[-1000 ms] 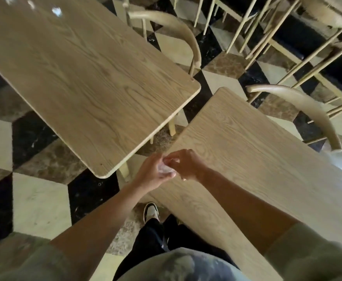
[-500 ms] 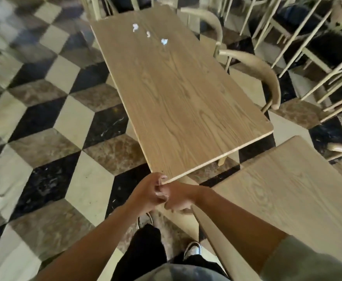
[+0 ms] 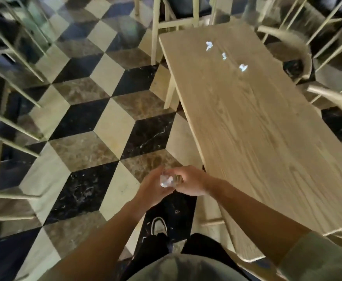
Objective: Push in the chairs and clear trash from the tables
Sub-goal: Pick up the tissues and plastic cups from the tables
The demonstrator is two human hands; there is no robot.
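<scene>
White wad: a crumpled scrap of white trash (image 3: 165, 181) sits between both hands, low in the view, over the floor and just off the near left edge of the counter.
Left hand: the left hand (image 3: 153, 188) is cupped beneath the wad, fingers curled up around it, forearm bare.
Right hand: the right hand (image 3: 188, 183) is closed over the wad from the right, fingertips pressed to it and touching the left hand; a grey-green sleeve (image 3: 316, 258) covers the upper arm.
Counter: a long light-oak counter (image 3: 267, 138) runs from lower right toward the top of the view.
Scraps left on counter: three small white paper bits lie in a slanting row near its far end, well apart from the hands: the far scrap (image 3: 208, 45), the middle scrap (image 3: 224, 56) and the near scrap (image 3: 243, 67).
Chairs: a curved wooden chair back (image 3: 293, 43) and a second chair back (image 3: 336, 102) stand along the counter's right side; their outlines are blurred. Pale chair legs (image 3: 156, 33) stand beyond the counter's far end, and more slanted legs (image 3: 10, 126) line the left edge.
Floor: marble tiles (image 3: 89, 110) in cream, brown and black form a cube pattern.
Person: dark trousers and one pale shoe (image 3: 159, 226) show below the hands.
</scene>
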